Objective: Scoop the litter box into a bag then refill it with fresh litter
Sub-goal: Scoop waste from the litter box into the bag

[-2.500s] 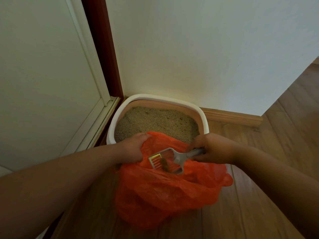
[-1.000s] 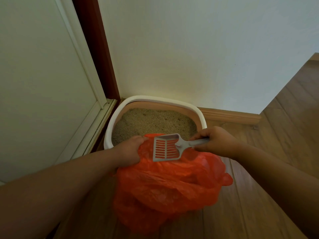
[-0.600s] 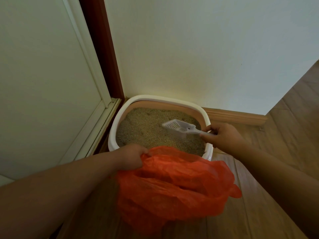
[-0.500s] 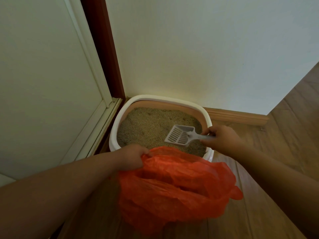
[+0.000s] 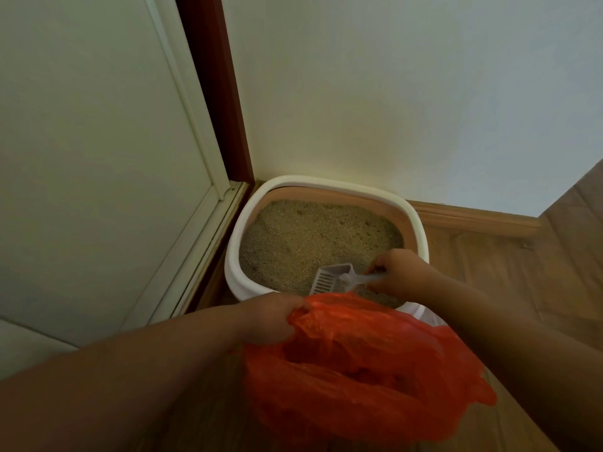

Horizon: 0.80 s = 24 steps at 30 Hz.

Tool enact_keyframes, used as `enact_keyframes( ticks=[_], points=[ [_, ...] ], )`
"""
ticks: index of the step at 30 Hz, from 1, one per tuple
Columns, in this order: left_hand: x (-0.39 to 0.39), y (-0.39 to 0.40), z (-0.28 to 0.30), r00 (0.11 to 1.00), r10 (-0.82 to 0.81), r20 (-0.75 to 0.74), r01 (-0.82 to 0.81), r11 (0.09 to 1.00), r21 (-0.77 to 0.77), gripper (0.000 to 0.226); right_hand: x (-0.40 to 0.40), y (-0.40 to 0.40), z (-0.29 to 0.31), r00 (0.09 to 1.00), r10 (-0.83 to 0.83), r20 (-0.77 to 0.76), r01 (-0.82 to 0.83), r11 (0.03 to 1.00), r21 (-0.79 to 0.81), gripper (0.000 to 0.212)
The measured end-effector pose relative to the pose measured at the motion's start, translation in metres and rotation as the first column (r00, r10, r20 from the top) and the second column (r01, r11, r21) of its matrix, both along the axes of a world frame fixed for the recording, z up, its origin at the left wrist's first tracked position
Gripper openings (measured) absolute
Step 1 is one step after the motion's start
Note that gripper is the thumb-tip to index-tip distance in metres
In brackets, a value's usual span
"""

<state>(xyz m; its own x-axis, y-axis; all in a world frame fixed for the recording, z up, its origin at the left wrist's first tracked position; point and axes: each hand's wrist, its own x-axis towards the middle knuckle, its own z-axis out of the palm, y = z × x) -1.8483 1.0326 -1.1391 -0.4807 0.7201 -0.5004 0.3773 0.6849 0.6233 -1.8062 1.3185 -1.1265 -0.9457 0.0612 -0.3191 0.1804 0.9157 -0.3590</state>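
Observation:
A white-rimmed litter box point(image 5: 416, 220) with tan inner walls sits in the corner, filled with beige litter point(image 5: 306, 243). My right hand point(image 5: 401, 272) grips the handle of a pale slotted scoop point(image 5: 329, 282), whose head dips into the litter at the box's near edge. An orange plastic bag point(image 5: 365, 370) lies on the floor just in front of the box. My left hand point(image 5: 270, 318) grips the bag's rim at its upper left. The bag hides the near rim of the box.
A white wall stands behind the box and a white door panel point(image 5: 98, 158) with a dark red frame point(image 5: 215, 93) to its left. A wooden skirting board point(image 5: 473, 216) runs along the wall. Wooden floor point(image 5: 538, 288) stretches to the right.
The scoop left the bag's mouth, swung over the litter box, and now its head has come down into the litter near the front edge. My left hand keeps holding the bag.

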Motion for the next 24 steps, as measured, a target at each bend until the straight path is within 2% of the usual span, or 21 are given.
enact_keyframes(
  ticks=[6, 15, 21, 24],
  points=[
    [-0.008, -0.005, -0.001, 1.0, 0.003, 0.01, -0.003, 0.999, -0.036, 0.047, -0.015, -0.011, -0.011, 0.992, 0.091, 0.086, -0.092, 0.996, 0.011, 0.021],
    [-0.014, -0.018, -0.006, 0.999, -0.001, -0.035, -0.002, 0.995, -0.1, 0.042, -0.028, -0.03, -0.028, 0.98, 0.13, 0.148, -0.128, 0.991, -0.027, 0.02],
    [-0.017, -0.02, -0.008, 0.999, 0.008, -0.045, -0.012, 0.995, -0.095, 0.039, -0.041, -0.013, -0.006, 0.984, 0.136, 0.119, -0.137, 0.991, 0.004, 0.015],
    [-0.016, -0.016, -0.006, 0.997, 0.004, -0.071, -0.009, 0.997, -0.074, 0.036, -0.044, 0.01, 0.007, 0.974, 0.178, 0.137, -0.189, 0.979, 0.074, 0.017]
  ],
)
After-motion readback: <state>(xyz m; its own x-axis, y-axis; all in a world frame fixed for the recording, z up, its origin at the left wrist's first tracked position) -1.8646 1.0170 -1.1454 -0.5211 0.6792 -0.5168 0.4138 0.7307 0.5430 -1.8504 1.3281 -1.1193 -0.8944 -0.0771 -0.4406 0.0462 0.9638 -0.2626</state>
